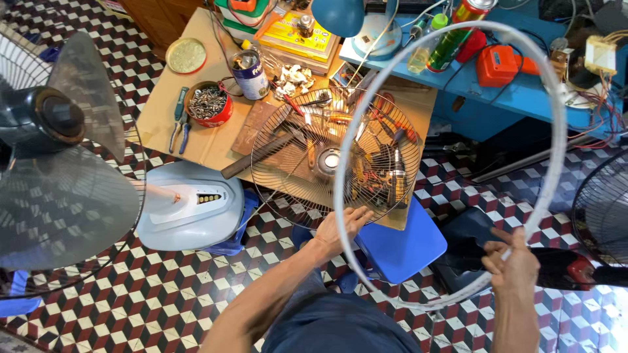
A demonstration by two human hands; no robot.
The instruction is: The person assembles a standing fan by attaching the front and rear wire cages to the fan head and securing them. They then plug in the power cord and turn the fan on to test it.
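Fan blade (72,189): far left, well apart from both hands.
Left hand (340,229): arm stretched forward, fingers clasped on the white ring's (556,131) left side.
Wire grille (337,157): lies on the cardboard-covered surface (196,140), overhanging its near edge.
Right hand (513,265): raised, pinching the ring's lower right rim above tiled floor (163,294).

Open floor (163,294) lies left of the hands; a wire fan guard (335,157) and cluttered table (196,140) block ahead.

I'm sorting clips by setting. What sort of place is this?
Likely a small fan repair workshop: both hands hold a white fan ring, a wire fan guard lies on the tool-strewn bench, fan blades nearby.
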